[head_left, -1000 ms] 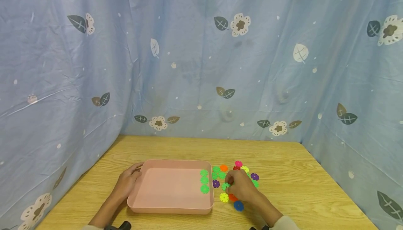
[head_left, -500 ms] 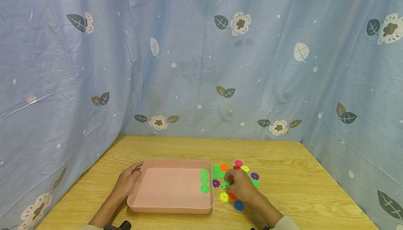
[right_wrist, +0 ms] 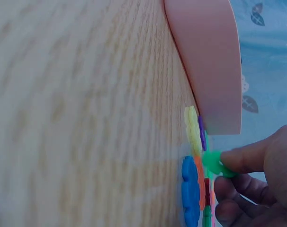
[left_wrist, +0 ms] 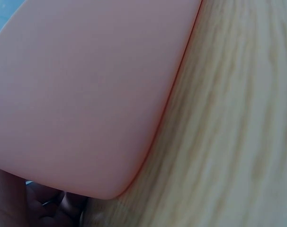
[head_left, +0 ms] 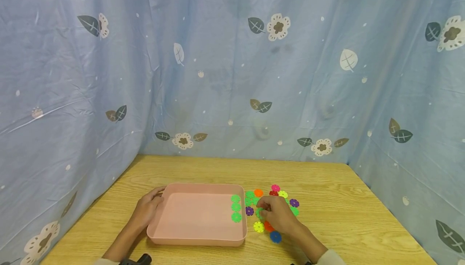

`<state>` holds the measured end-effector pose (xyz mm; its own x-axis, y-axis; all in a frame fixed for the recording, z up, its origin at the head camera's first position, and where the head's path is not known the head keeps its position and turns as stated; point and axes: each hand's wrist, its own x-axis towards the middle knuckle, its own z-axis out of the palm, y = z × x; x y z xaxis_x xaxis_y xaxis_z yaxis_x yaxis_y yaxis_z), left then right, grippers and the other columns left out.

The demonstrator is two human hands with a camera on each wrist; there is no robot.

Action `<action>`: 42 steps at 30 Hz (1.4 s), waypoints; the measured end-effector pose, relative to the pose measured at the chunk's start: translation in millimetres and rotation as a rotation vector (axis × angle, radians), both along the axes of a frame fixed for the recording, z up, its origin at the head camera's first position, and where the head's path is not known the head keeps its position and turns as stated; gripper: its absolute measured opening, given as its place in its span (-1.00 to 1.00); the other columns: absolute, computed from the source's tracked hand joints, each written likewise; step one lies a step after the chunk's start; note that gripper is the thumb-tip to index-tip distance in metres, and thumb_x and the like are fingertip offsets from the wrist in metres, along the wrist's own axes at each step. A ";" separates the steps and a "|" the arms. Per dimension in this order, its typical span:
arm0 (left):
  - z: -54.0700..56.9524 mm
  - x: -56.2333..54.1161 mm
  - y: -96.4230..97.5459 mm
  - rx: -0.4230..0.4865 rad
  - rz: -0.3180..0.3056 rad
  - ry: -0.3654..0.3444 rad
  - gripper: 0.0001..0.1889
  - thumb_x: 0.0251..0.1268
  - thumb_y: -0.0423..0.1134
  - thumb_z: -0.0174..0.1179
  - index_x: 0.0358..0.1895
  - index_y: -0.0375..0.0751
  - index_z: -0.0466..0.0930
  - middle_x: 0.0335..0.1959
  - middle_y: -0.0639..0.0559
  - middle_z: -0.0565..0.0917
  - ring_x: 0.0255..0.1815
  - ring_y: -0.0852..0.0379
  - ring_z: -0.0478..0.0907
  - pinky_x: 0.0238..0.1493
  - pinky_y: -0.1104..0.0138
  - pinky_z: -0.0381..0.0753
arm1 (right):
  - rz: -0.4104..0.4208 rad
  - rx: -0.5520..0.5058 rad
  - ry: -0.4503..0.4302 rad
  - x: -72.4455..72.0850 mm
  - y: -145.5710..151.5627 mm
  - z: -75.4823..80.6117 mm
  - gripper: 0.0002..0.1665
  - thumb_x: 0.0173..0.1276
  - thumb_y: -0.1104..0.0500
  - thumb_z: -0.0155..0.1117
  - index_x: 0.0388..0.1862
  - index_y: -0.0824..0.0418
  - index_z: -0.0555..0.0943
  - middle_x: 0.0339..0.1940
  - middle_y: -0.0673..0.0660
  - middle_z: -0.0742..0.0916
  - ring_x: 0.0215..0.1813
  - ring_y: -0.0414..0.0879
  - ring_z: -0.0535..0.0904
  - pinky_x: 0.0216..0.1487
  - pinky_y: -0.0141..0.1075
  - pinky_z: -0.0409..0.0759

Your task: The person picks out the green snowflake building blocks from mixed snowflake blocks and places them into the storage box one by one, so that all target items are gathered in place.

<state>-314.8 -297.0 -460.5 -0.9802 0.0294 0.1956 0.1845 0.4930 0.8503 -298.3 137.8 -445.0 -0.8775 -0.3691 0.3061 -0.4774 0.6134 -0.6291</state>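
Observation:
A pink rectangular tray [head_left: 196, 242] stands on the table, with 3 green snowflake discs [head_left: 236, 207] lying in a column along its right side. At the tray's left wall my left hand [head_left: 145, 208] holds the side near the far corner; in the left wrist view its fingers [left_wrist: 53, 203] are partly hidden by the tray. My right hand [head_left: 279, 214] is over the loose pieces right of the tray. Between thumb and finger it pinches a green snowflake disc [right_wrist: 214, 163], seen tilted in the right wrist view.
Around the right hand lie more snowflake discs: a yellow one [head_left: 258, 227], a blue one [head_left: 275, 237], a purple one [head_left: 249, 211], an orange one [head_left: 258, 193] and several others. The wooden table [head_left: 348, 216] meets a patterned blue curtain [head_left: 232, 75] behind.
My right hand has barely shifted and its fingertips move slightly on the green snowflake disc. The left hand and the tray stay where they were.

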 end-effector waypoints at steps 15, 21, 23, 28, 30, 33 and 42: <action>-0.6 -0.9 -0.2 0.002 0.000 -0.003 -0.54 0.59 -0.30 -0.10 0.47 -0.28 0.37 0.25 -0.38 0.57 0.21 -0.27 0.57 0.16 -0.02 0.58 | -0.066 -0.132 -0.020 -1.2 -3.7 3.5 -0.80 0.29 0.42 0.37 -0.11 0.32 0.77 -0.47 -0.03 0.58 -0.54 -0.29 0.36 -0.48 -0.44 0.46; -1.0 -0.4 -0.2 0.022 -0.007 -0.008 -0.54 0.60 -0.30 -0.10 0.47 -0.29 0.36 0.26 -0.39 0.56 0.21 -0.26 0.57 0.15 -0.01 0.58 | -0.045 -0.164 -0.056 -0.3 -5.0 5.6 -0.71 0.28 0.45 0.35 -0.02 0.34 0.75 -0.37 0.04 0.61 -0.42 -0.17 0.46 -0.41 -0.40 0.53; -0.8 -0.2 0.0 0.020 -0.006 -0.007 -0.54 0.60 -0.30 -0.11 0.47 -0.29 0.36 0.26 -0.39 0.56 0.21 -0.27 0.57 0.15 0.00 0.58 | -0.042 -0.169 -0.066 -0.1 -5.4 6.8 -0.69 0.27 0.46 0.34 0.00 0.36 0.74 -0.37 0.04 0.62 -0.42 -0.18 0.46 -0.43 -0.41 0.52; 0.0 0.6 0.5 0.016 -0.008 -0.004 -0.54 0.60 -0.30 -0.11 0.47 -0.31 0.35 0.26 -0.41 0.55 0.22 -0.30 0.55 0.17 -0.04 0.57 | -0.015 -0.241 -0.079 -0.7 -6.3 8.4 -0.67 0.31 0.46 0.32 0.06 0.45 0.69 -0.35 0.10 0.65 -0.44 -0.18 0.51 -0.45 -0.42 0.54; -0.1 0.6 0.5 0.018 -0.010 -0.004 -0.54 0.61 -0.30 -0.11 0.47 -0.31 0.35 0.26 -0.41 0.55 0.23 -0.31 0.55 0.18 -0.05 0.57 | -0.005 -0.286 -0.083 -0.5 -7.1 9.3 -0.67 0.33 0.46 0.30 0.08 0.48 0.67 -0.34 0.13 0.66 -0.45 -0.13 0.54 -0.46 -0.42 0.56; -0.4 0.5 0.4 0.017 -0.011 -0.006 -0.53 0.61 -0.30 -0.11 0.48 -0.31 0.34 0.27 -0.41 0.55 0.23 -0.31 0.55 0.18 -0.05 0.57 | -0.002 -0.349 -0.102 -0.4 -7.9 10.3 -0.66 0.36 0.44 0.29 0.11 0.51 0.65 -0.33 0.16 0.68 -0.47 -0.05 0.57 -0.47 -0.40 0.57; 0.1 1.1 0.0 0.020 -0.016 -0.007 -0.53 0.61 -0.30 -0.12 0.48 -0.32 0.34 0.29 -0.41 0.53 0.25 -0.32 0.53 0.19 -0.05 0.57 | -0.029 -0.457 -0.181 2.0 -17.0 16.8 -0.65 0.37 0.41 0.30 0.12 0.48 0.66 -0.24 0.21 0.68 -0.38 -0.02 0.61 -0.36 -0.32 0.65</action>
